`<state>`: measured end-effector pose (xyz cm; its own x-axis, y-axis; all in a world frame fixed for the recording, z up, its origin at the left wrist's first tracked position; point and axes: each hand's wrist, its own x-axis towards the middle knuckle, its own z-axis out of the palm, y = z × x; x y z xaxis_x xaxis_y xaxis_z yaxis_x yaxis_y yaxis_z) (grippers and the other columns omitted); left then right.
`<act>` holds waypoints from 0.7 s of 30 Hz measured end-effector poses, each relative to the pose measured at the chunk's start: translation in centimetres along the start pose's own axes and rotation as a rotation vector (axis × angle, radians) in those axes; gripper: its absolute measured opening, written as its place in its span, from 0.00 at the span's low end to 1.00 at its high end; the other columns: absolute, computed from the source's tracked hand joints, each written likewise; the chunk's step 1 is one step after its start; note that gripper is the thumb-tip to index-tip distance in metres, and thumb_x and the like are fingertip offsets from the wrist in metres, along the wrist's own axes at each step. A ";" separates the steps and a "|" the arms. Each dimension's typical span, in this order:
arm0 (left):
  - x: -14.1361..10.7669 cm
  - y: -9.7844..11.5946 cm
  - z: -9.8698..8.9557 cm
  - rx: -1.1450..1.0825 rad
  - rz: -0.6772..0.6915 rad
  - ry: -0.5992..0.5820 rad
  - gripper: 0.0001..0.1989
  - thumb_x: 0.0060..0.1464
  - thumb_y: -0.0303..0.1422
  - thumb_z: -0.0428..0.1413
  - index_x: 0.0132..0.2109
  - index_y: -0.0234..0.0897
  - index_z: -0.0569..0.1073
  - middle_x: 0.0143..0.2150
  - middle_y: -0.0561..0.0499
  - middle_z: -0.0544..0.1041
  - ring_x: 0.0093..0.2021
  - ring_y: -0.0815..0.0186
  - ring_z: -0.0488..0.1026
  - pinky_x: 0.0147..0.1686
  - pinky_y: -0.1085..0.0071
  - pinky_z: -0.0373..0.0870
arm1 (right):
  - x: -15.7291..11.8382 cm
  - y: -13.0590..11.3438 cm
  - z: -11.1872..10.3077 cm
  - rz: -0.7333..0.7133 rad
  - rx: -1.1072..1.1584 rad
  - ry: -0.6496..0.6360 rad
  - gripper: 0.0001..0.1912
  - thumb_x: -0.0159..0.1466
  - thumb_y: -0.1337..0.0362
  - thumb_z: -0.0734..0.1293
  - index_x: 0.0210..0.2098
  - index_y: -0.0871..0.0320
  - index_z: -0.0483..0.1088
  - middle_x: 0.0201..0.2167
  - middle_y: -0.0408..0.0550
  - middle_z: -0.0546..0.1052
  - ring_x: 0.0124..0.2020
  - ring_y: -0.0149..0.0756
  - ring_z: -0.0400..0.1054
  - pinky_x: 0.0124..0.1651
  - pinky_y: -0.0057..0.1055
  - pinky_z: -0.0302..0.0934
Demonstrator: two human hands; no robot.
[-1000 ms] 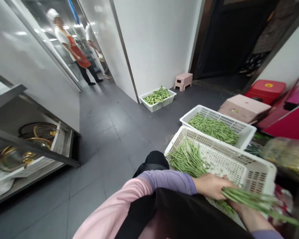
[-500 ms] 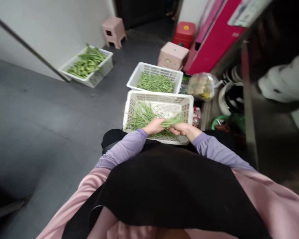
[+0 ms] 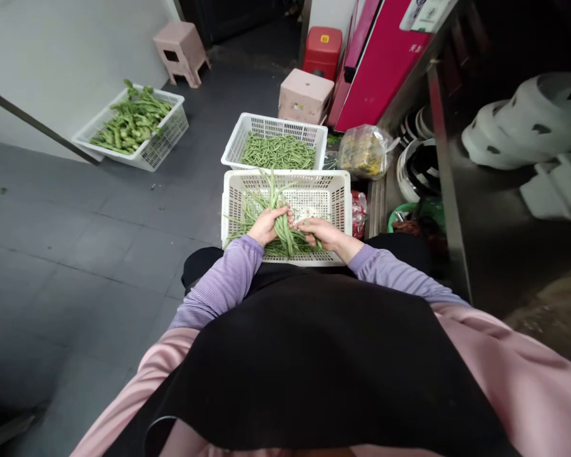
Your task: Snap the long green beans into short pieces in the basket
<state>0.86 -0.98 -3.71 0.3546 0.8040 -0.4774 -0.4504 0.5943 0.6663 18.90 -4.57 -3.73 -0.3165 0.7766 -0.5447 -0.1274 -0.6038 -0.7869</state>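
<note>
My left hand [image 3: 268,223] is closed round a bunch of long green beans [image 3: 283,230], whose tips stick up past the thumb and hang down below the palm. Just right of it, my right hand [image 3: 324,233] has its fingers drawn together, with a bit of green bean showing under them. Both hands are over the near white plastic basket [image 3: 346,203], which rests against my lap. More loose long beans [image 3: 247,212] lie in its left side and along the bottom.
Beyond stands a white basket [image 3: 322,143] of short bean pieces. A third basket [image 3: 175,130] with thicker green vegetables is by the wall. Pink stools [image 3: 183,47], a red stool [image 3: 322,47], a clear bag [image 3: 365,152] and a metal rack [image 3: 450,190] surround the spot.
The bunch has turned from lying sideways between both hands to standing upright in my left hand. My right hand has come away from it slightly. The view has shifted right.
</note>
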 end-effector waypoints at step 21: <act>1.0 -0.2 -1.0 0.261 0.455 0.466 0.12 0.43 0.24 0.67 0.35 0.35 0.74 0.27 0.55 0.75 0.26 0.72 0.70 0.24 0.78 0.69 | 1.9 4.3 -2.8 -0.035 -0.094 0.277 0.16 0.59 0.63 0.73 0.29 0.53 0.59 0.12 0.31 0.54 0.13 0.24 0.43 0.14 0.24 0.35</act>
<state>0.46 -0.24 -4.94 -0.2366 0.9317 -0.2756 -0.2387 0.2192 0.9460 20.40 -5.21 -9.00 -0.0429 0.8237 -0.5653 -0.0419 -0.5669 -0.8228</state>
